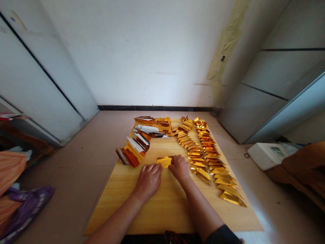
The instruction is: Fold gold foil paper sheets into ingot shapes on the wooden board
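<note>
Lying at far left: a crumpled purple plastic bag (27,211) on the tiled floor (63,179), tucked against some orange cloth (8,171). Can't tell what's inside it.
Off to the right: a white plastic box (266,156) sitting beside a brown wooden piece (302,169), no idea what's in that box either.
Gold foil piece (165,161): small, shiny, folded flat, lying on the wooden board (167,211) right between the hands.
Left hand (148,181): fingers curled, resting on the board, fingertips just about at the foil's lower edge.
Right hand (179,167): fingers (175,159) on the foil's right end, maybe pressing, can't tell if it's actually pinching. Hands are close but apart.
Folded stuff: two long rows of gold foil triangles (207,157) overlapping like shingles, just right of the hands.
Loose stuff: bunches of gold foil strips (132,154) with silvery backs, up at the board's far left.
</note>
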Available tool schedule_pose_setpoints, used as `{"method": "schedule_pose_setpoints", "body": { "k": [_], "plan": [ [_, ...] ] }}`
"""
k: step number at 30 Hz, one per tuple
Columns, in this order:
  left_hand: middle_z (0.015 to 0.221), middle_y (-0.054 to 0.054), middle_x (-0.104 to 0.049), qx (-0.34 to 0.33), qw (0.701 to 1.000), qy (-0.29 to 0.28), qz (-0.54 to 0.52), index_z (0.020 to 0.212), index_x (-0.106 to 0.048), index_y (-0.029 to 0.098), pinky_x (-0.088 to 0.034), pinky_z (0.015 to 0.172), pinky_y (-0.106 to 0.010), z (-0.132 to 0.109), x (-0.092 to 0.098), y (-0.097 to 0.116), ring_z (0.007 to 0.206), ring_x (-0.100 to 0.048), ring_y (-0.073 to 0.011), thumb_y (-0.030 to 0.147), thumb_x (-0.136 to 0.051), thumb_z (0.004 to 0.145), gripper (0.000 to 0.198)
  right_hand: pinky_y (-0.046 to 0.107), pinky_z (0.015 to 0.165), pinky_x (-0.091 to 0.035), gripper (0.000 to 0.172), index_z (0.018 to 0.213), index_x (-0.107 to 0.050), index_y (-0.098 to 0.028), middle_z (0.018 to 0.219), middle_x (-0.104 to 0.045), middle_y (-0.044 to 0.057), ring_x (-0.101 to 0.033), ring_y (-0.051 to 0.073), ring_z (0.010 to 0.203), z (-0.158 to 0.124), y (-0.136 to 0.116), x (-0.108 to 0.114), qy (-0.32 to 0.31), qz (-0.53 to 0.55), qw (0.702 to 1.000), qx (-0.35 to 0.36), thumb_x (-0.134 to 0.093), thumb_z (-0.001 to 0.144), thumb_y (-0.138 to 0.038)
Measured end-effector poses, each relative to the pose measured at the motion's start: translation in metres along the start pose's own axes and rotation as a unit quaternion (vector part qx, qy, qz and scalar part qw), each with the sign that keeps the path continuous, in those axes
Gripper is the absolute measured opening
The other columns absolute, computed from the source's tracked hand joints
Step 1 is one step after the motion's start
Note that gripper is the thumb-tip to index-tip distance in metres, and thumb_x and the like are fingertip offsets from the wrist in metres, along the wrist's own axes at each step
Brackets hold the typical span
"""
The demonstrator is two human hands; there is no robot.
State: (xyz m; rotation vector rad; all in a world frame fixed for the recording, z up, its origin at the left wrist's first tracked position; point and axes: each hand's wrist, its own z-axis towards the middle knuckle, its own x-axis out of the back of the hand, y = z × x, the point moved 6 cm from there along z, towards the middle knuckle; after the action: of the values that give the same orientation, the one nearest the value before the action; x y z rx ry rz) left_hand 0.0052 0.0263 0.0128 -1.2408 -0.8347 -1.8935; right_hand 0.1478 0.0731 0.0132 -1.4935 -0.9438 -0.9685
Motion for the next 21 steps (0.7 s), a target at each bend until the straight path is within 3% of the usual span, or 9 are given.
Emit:
{"method": "schedule_pose_setpoints", "body": {
  "k": [7,16,21],
  "plan": [
    [0.121,-0.005,-0.063,0.014,1.0,-0.001,-0.001,0.115,-0.06,0.024,-0.039,0.087,-0.04,0.0,0.0,-0.001,0.107,-0.056,-0.0218,0.017,-0.051,0.084,0.033,0.023,0.066,-0.033,0.023,0.083,-0.064,-0.019,0.089,-0.062,0.005,-0.057,0.016,0.084,0.009,0.012,-0.005,0.0,0.026,0.999,0.02,-0.05,0.072,-0.004],
    [0.121,-0.006,-0.063,0.024,1.0,0.003,0.008,0.113,-0.059,0.024,-0.037,0.09,-0.043,0.0,0.003,0.001,0.106,-0.056,-0.023,0.016,-0.052,0.084,0.031,0.021,0.064,-0.033,0.029,0.077,-0.066,-0.018,0.086,-0.063,0.005,-0.057,0.014,0.078,0.014,0.019,-0.008,0.02,0.067,0.997,0.038,-0.046,0.07,0.003],
    [0.123,-0.005,-0.062,0.015,1.0,-0.001,0.019,0.107,-0.06,0.026,-0.035,0.093,-0.047,-0.002,0.0,0.002,0.108,-0.055,-0.0237,0.014,-0.052,0.083,0.029,0.021,0.062,-0.032,0.024,0.075,-0.065,-0.017,0.084,-0.062,0.006,-0.057,0.014,0.076,0.013,0.017,-0.007,0.017,0.05,0.998,0.041,-0.048,0.074,-0.001]
  ]
}}
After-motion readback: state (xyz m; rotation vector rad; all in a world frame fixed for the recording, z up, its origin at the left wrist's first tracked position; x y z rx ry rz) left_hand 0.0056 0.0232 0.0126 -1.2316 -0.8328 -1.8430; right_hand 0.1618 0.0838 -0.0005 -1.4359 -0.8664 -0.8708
